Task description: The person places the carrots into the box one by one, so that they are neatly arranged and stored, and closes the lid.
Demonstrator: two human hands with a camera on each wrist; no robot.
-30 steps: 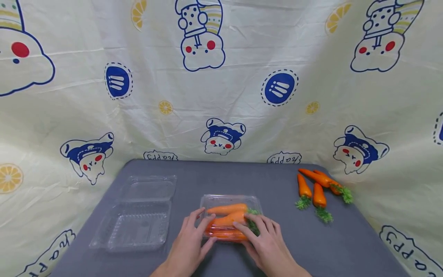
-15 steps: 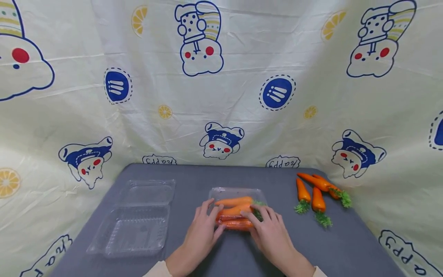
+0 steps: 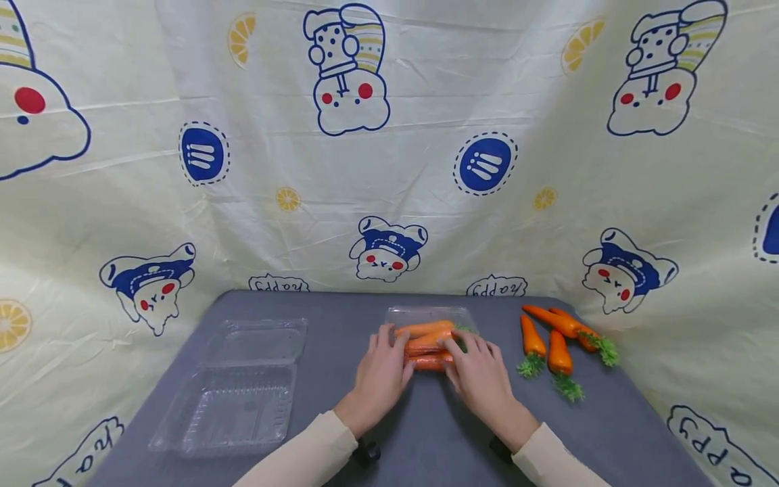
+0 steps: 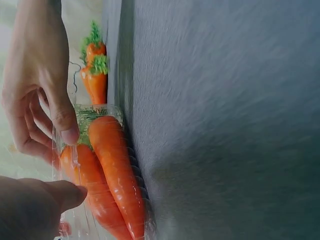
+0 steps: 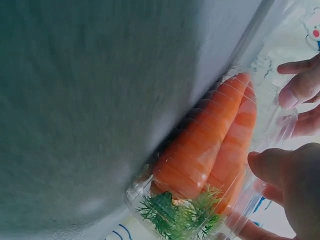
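Note:
Both hands grip a clear plastic box (image 3: 429, 313) with orange carrots (image 3: 424, 329) in it, near the middle of the table. My left hand (image 3: 379, 372) holds its left side and my right hand (image 3: 485, 375) its right side, with both thumbs at the near edge. In the left wrist view, the carrots (image 4: 112, 165) lie side by side behind the clear wall. Green carrot tops (image 5: 180, 210) show at the right end of the box in the right wrist view. Fingers partly hide the box, and I cannot tell how its lid is fastened.
Another clear plastic box (image 3: 237, 399) lies unfolded on the left of the grey table (image 3: 353, 311). Several loose carrots (image 3: 560, 348) with green tops lie at the back right. A patterned cloth (image 3: 255, 162) hangs behind the table.
Both hands have slid the box of carrots away from the person and to the right across the table. The unfolded box and the loose carrots have stayed in place.

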